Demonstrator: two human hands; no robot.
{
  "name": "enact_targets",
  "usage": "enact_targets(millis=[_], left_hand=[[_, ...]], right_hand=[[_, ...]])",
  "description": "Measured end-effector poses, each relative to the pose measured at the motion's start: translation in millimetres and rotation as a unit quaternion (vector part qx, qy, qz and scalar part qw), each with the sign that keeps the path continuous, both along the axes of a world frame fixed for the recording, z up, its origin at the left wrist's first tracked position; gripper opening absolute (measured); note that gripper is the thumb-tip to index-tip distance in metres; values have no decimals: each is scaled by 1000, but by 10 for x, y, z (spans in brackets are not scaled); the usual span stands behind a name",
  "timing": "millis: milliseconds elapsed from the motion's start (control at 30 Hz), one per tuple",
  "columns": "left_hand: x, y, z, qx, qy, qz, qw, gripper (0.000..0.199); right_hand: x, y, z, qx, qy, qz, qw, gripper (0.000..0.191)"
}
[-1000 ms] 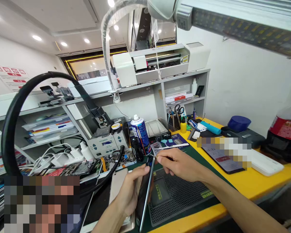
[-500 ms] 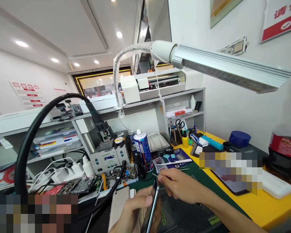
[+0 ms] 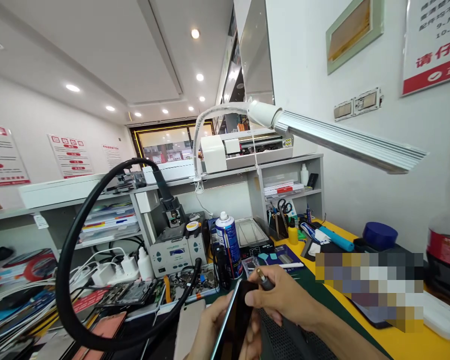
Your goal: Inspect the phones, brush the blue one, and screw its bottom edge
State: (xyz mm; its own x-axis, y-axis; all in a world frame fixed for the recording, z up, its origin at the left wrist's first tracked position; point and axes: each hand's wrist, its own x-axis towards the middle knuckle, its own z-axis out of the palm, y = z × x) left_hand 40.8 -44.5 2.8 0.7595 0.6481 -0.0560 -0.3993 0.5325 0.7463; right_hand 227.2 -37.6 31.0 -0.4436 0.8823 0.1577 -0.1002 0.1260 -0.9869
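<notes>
My left hand is wrapped round a smartphone, which stands tilted with its dark glass face towards the right and its shiny edge showing. My right hand is closed on a grey screwdriver-like tool with a brass-coloured end pointing up. Its thumb rests at the phone's upper right edge. Below both hands lies a black textured mat. Just left of my left hand, a pale gold phone lies flat. The lower part of the phone in my hand is cut off by the frame.
A black hose loops across the left side, over phone parts. Behind the hands stand a blue spray can, a black flashlight and a grey soldering station. A lamp hangs overhead. A cola bottle stands far right.
The view has tilted up and turned left. In my right hand a grey tool with a brass-coloured end now shows, where a thin metal pin showed before. The phone has turned, showing more glass.
</notes>
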Motion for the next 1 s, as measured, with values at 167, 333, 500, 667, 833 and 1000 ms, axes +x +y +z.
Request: enact_targets(millis=[167,333,500,667,833,1000], left_hand=[[-95,-93,298,94,130,117,980,59],[-72,-93,222,357,260,186,878,63],[85,-92,25,401,462,295,734,96],[80,-43,33,402,390,313,767,77],[-24,-4,90,395,306,274,822,75],[-107,-27,108,350,361,225,835,90]], right_hand=[[84,2,91,11,-47,-80,996,40],[94,43,104,24,-119,-177,977,41],[46,65,28,56,-144,-199,968,42],[46,-25,63,82,-92,-124,985,48],[182,-43,102,48,43,-48,997,52],[239,-22,136,57,10,-57,997,30]])
